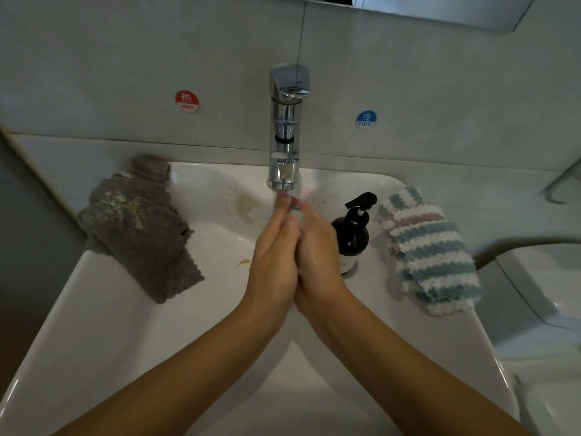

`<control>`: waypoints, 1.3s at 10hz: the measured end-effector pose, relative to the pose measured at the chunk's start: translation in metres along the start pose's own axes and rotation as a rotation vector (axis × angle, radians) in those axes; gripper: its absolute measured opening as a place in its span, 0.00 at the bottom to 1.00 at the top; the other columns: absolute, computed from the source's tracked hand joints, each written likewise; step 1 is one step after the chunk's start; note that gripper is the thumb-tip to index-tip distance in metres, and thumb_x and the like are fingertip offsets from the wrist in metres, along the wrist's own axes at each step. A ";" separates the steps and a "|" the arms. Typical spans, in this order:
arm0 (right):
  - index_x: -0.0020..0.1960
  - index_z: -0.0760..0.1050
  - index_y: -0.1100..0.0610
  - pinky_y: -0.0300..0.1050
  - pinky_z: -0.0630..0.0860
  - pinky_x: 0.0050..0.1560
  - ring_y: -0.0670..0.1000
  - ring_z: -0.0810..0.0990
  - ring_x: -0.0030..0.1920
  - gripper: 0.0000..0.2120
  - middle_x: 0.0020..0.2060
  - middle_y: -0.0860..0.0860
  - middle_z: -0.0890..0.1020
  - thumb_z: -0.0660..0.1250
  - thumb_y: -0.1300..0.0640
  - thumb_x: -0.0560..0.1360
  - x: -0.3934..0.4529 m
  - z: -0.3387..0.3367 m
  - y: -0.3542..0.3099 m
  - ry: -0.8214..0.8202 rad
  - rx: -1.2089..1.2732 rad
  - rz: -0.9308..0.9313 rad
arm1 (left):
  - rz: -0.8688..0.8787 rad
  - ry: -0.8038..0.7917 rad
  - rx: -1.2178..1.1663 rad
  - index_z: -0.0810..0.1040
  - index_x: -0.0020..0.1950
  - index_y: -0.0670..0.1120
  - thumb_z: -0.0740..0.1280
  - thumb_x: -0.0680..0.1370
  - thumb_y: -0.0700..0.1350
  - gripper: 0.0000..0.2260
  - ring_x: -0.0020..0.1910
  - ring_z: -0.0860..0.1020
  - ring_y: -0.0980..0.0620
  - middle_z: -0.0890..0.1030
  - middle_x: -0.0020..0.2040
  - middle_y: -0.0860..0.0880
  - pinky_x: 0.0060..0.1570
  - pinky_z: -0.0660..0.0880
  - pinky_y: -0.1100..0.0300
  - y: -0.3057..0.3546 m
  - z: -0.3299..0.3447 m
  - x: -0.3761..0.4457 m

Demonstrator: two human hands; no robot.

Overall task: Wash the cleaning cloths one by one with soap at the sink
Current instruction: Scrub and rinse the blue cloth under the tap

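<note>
Both hands are held together over the white sink (pixel 125 309), palm against palm, directly under the spout of the chrome tap (pixel 284 127); the left hand (pixel 275 247) and the right hand (pixel 317 247) have straight fingers pointing away from the person, holding nothing, fingertips reaching just beneath the spout; water seems to run over the fingertips, though the stream is blurred and hard to make out; a grey cloth (pixel 141 228) lies crumpled on the left rim of the sink, one end hanging toward the basin, with pale yellowish specks on its upper part; a striped cloth (pixel 430 250), blue, white and some pink, lies on the right rim, well apart from the grey one; a dark soap pump bottle (pixel 350 237) stands upright on the rim between the right hand and the striped cloth, just beside the hand; on the tiled wall behind, a red HOT sticker (pixel 187 101) sits left of the tap and a blue COLD sticker (pixel 366 119) right of it; a small orange scrap (pixel 243 262) lies in the basin near the left hand
</note>
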State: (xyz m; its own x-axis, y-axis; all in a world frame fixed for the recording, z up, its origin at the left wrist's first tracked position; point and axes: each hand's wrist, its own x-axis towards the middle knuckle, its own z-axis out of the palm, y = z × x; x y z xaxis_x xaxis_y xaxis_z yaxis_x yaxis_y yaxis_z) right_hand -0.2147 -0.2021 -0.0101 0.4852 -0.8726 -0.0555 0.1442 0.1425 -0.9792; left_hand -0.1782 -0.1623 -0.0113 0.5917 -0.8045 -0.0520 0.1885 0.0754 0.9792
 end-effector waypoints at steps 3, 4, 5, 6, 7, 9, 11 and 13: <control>0.52 0.80 0.52 0.40 0.79 0.50 0.43 0.83 0.49 0.11 0.45 0.45 0.85 0.59 0.50 0.83 -0.006 0.015 0.008 0.017 0.155 0.088 | -0.186 0.123 -0.233 0.83 0.58 0.53 0.58 0.81 0.56 0.16 0.51 0.83 0.55 0.84 0.55 0.49 0.52 0.80 0.60 0.017 -0.013 0.014; 0.58 0.80 0.55 0.41 0.81 0.48 0.47 0.85 0.49 0.14 0.47 0.50 0.86 0.58 0.52 0.83 0.002 0.010 -0.005 0.072 0.210 0.086 | -0.257 0.070 -0.394 0.84 0.49 0.49 0.55 0.82 0.58 0.21 0.48 0.84 0.54 0.86 0.49 0.48 0.48 0.79 0.60 0.021 -0.006 0.012; 0.54 0.82 0.51 0.42 0.80 0.48 0.47 0.85 0.49 0.13 0.47 0.49 0.87 0.59 0.52 0.83 0.005 0.003 -0.010 0.079 0.238 0.084 | -0.232 0.075 -0.261 0.83 0.51 0.47 0.57 0.83 0.51 0.16 0.48 0.84 0.53 0.86 0.48 0.49 0.48 0.78 0.59 0.019 -0.007 0.009; 0.56 0.82 0.55 0.44 0.80 0.47 0.49 0.86 0.47 0.15 0.44 0.50 0.86 0.59 0.49 0.83 0.007 0.000 -0.011 0.072 0.228 0.101 | -0.146 0.054 -0.085 0.83 0.53 0.50 0.59 0.82 0.49 0.12 0.49 0.83 0.56 0.86 0.48 0.52 0.48 0.77 0.61 0.016 -0.011 0.008; 0.52 0.82 0.54 0.44 0.80 0.46 0.48 0.86 0.44 0.13 0.41 0.50 0.86 0.60 0.52 0.83 0.010 -0.004 -0.014 0.056 0.241 0.110 | -0.109 0.005 -0.040 0.80 0.60 0.49 0.58 0.83 0.48 0.13 0.54 0.82 0.57 0.85 0.53 0.52 0.52 0.77 0.63 0.014 -0.015 0.009; 0.43 0.81 0.56 0.46 0.82 0.48 0.52 0.85 0.42 0.13 0.38 0.54 0.84 0.63 0.52 0.80 0.010 -0.005 -0.014 0.057 0.343 0.230 | -0.132 -0.062 -0.077 0.81 0.54 0.50 0.61 0.82 0.47 0.09 0.50 0.83 0.55 0.86 0.49 0.51 0.50 0.79 0.62 0.013 -0.015 0.010; 0.46 0.82 0.56 0.46 0.81 0.45 0.50 0.85 0.42 0.21 0.40 0.52 0.86 0.58 0.43 0.81 0.006 -0.005 -0.008 0.055 0.446 0.323 | -0.044 -0.012 -0.031 0.79 0.55 0.46 0.65 0.79 0.45 0.06 0.47 0.84 0.56 0.85 0.48 0.49 0.42 0.79 0.66 0.011 -0.019 0.016; 0.57 0.77 0.51 0.44 0.81 0.51 0.49 0.83 0.53 0.09 0.52 0.51 0.84 0.67 0.51 0.78 -0.004 0.009 0.005 0.026 0.137 0.062 | 0.138 0.174 0.103 0.75 0.50 0.48 0.66 0.79 0.45 0.02 0.46 0.82 0.55 0.81 0.47 0.47 0.45 0.80 0.61 0.007 -0.029 0.023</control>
State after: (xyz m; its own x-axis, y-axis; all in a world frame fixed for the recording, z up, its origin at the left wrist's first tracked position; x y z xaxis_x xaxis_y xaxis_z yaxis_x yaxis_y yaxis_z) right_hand -0.2075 -0.1936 -0.0134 0.4742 -0.8719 -0.1219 0.2315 0.2571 -0.9383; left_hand -0.1404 -0.1630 -0.0114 0.7343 -0.6762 0.0594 0.0208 0.1099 0.9937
